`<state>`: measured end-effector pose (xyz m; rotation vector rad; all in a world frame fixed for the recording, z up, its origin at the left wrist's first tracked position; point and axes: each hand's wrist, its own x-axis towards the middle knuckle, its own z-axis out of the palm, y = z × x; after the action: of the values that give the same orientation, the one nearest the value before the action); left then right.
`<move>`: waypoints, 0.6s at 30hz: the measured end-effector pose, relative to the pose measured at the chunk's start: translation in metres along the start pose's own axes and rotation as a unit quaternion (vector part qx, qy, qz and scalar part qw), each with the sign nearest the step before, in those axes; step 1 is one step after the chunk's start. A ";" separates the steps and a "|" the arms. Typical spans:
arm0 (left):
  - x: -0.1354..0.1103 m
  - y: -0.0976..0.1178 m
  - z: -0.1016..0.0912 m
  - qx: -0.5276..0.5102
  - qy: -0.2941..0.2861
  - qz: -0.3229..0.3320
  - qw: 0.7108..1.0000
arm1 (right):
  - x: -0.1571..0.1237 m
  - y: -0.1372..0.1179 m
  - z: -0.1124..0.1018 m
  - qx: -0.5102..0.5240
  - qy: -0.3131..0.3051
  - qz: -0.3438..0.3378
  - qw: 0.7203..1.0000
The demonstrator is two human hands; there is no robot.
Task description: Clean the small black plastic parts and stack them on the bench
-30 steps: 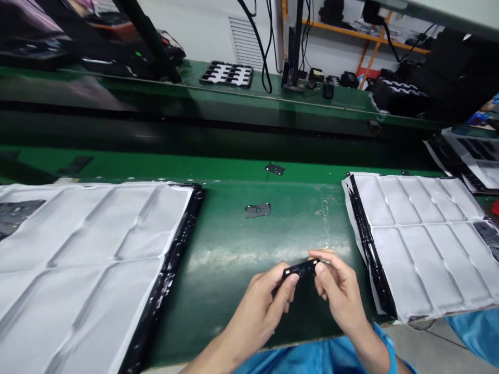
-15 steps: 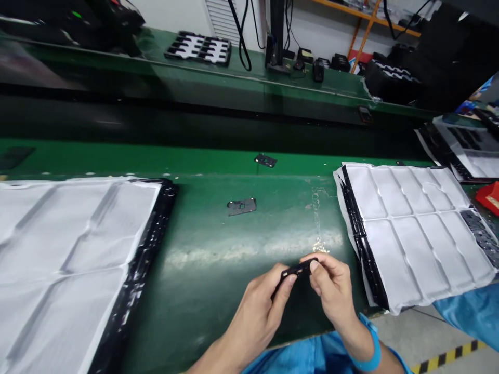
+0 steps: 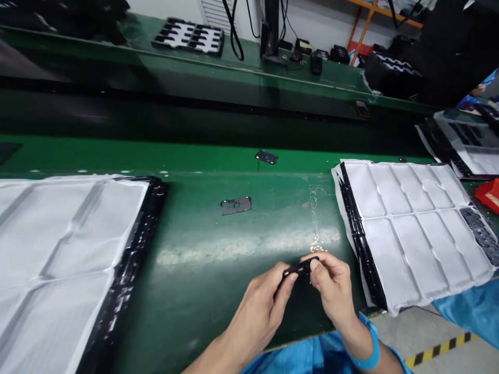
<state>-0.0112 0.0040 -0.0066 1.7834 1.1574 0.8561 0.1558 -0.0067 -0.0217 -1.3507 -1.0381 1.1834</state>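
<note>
Both hands pinch one small black flat part just above the near edge of the green bench. My left hand grips its left end with thumb and fingers. My right hand holds the right end between thumb and forefinger. A blue band circles the right wrist. A similar grey flat part lies loose on the bench ahead of the hands. Another small dark part rests farther back.
A black tray stack under white sheet fills the left. A second covered tray stack sits at the right, dark parts showing at its far edge. Behind runs a dark conveyor channel, then a green shelf with a parts tray, cables and devices.
The view has shifted right and downward. Both hands keep pinching the black part and have tilted it slightly; the loose parts on the bench have not moved.
</note>
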 end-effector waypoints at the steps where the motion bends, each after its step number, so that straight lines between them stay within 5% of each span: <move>1: -0.001 0.000 0.001 0.002 -0.001 0.000 1.000 | 0.000 0.000 0.000 -0.002 0.003 -0.003 1.000; 12: 0.003 0.003 -0.002 -0.008 -0.022 -0.043 0.999 | -0.001 0.010 -0.004 0.012 -0.021 0.004 1.000; 18: -0.006 -0.024 -0.006 0.009 -0.015 -0.048 0.999 | 0.001 0.003 0.009 0.034 -0.024 -0.020 0.999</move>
<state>-0.0270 0.0053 -0.0260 1.7348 1.2234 0.7628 0.1472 -0.0046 -0.0244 -1.2493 -1.0435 1.2159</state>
